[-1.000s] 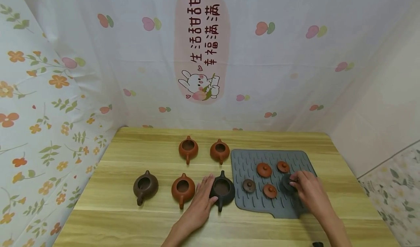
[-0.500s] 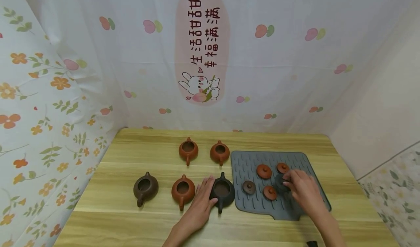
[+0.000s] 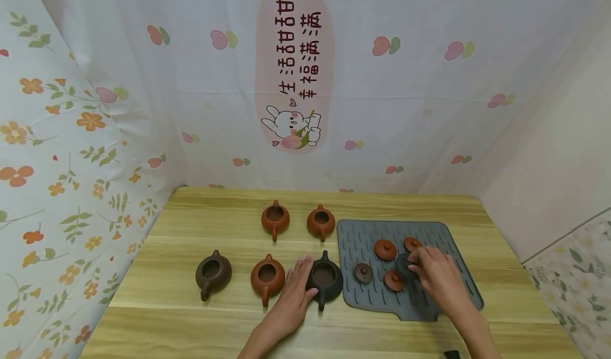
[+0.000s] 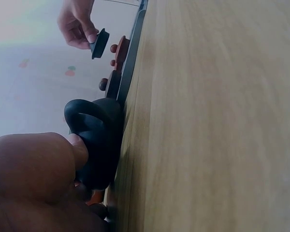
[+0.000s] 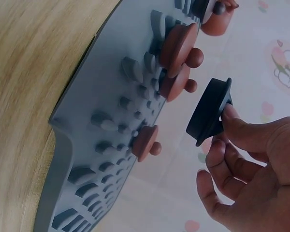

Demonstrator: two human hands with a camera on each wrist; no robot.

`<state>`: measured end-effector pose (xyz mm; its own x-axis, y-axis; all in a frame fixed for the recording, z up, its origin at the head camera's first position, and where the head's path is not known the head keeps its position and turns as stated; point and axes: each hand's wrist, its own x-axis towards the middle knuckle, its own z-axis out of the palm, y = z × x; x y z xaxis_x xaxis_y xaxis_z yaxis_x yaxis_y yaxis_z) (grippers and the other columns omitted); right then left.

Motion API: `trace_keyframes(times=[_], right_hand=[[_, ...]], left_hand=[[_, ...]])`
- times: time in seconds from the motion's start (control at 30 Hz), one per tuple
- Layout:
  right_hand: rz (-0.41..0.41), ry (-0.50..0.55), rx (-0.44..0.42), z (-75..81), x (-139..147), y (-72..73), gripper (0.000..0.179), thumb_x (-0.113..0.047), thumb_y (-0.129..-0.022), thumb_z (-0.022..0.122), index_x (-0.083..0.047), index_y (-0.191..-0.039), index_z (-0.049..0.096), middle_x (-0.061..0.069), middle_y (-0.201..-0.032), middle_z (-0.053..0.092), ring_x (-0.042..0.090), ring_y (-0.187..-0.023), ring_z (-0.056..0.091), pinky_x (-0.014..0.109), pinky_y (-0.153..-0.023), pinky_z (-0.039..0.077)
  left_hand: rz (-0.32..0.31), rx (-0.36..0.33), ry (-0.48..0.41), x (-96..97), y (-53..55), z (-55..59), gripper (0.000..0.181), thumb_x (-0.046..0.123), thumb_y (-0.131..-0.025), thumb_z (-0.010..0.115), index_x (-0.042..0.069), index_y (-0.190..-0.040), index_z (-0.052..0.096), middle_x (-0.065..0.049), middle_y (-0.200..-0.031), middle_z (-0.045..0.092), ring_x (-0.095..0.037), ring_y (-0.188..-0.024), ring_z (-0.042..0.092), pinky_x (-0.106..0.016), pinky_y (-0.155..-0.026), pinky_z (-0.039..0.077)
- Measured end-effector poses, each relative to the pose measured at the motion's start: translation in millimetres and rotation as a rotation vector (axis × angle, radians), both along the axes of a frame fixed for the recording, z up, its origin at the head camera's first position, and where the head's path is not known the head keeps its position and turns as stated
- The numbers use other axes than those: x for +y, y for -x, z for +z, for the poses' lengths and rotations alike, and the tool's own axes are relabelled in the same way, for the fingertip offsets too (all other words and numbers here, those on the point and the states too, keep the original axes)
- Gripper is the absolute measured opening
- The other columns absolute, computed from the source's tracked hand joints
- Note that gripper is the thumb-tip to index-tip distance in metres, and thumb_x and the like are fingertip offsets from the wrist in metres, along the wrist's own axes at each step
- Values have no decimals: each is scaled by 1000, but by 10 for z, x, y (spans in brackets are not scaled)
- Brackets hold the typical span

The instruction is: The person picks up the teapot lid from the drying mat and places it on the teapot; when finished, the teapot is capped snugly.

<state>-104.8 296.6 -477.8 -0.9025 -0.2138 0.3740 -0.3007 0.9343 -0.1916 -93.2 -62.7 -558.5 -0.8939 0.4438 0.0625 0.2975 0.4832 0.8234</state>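
My left hand (image 3: 289, 295) rests against the left side of the black teapot (image 3: 330, 289), fingers straight, thumb on the body near the handle. The teapot stands upright and lidless. My right hand (image 3: 436, 277) pinches the knob of a black teapot lid (image 5: 209, 112) between thumb and fingers. In both wrist views the lid hangs tilted, clear of the grey mat (image 3: 377, 300). On that mat lie several other lids: a brown lid (image 3: 364, 273) and reddish-brown lids (image 3: 385, 250), one of them partly behind my right hand in the head view.
A brown teapot (image 3: 220, 277) stands at the left, lidless. Beside my left hand is an orange-brown teapot (image 3: 274, 280); two more, a left one (image 3: 281, 218) and a right one (image 3: 315, 221), stand farther back. A patterned curtain (image 3: 210, 136) hangs behind the wooden table (image 3: 157, 327).
My right hand has moved left over the mat with the black lid, which was farther right a second ago. The left hand stays at the black teapot.
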Motion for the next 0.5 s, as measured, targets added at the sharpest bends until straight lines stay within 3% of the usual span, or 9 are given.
trace_keyframes(times=[0.5], right_hand=[[42,-8,-2,-14,-107,1,25,-3,-84,91,-11,-93,69,4,-90,67,25,-86,64,44,-73,43]], left_hand=[[6,18,-4,7,4,-27,70,33,-116,52,2,-174,26,-18,-182,23,-42,-169,16,-67,-134,10]])
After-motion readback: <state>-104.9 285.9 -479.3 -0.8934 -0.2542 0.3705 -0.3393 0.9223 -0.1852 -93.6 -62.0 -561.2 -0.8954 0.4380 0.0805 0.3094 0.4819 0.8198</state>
